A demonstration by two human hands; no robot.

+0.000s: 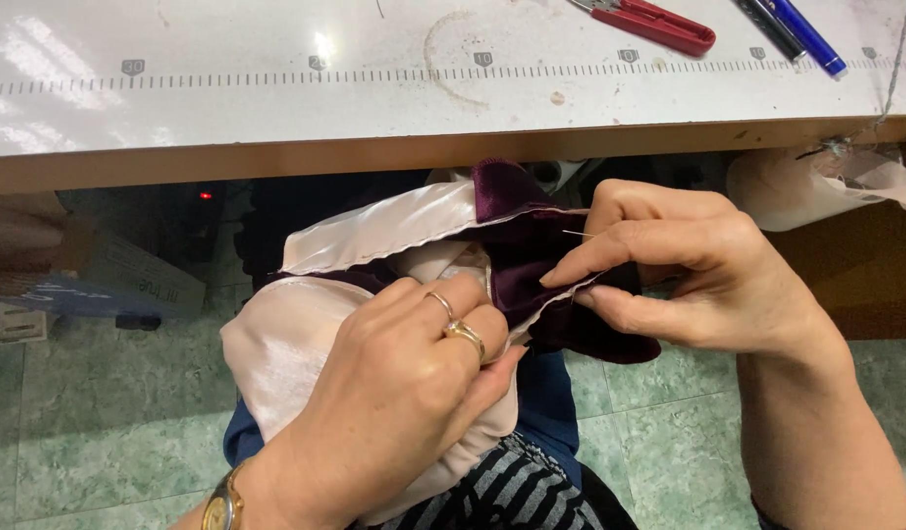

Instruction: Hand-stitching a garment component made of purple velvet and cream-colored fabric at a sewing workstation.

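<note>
White table (276,108) across top of view, wooden front edge, printed ruler scale along surface, faint ring stain near middle. Red snips (659,24) on it at upper right, partly cut off by frame. Two pens (792,29), one blue and one dark, just beside snips, side by side. Grey thread (895,74) trails over right edge. Green tiled floor (100,412) below.

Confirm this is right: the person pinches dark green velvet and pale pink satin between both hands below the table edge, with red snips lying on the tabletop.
Not quite: the velvet is dark purple, not green, as the head view shows. The rest holds: the left hand and right hand pinch it with the pale pink satin below the table edge, and the red snips lie on the tabletop.
</note>
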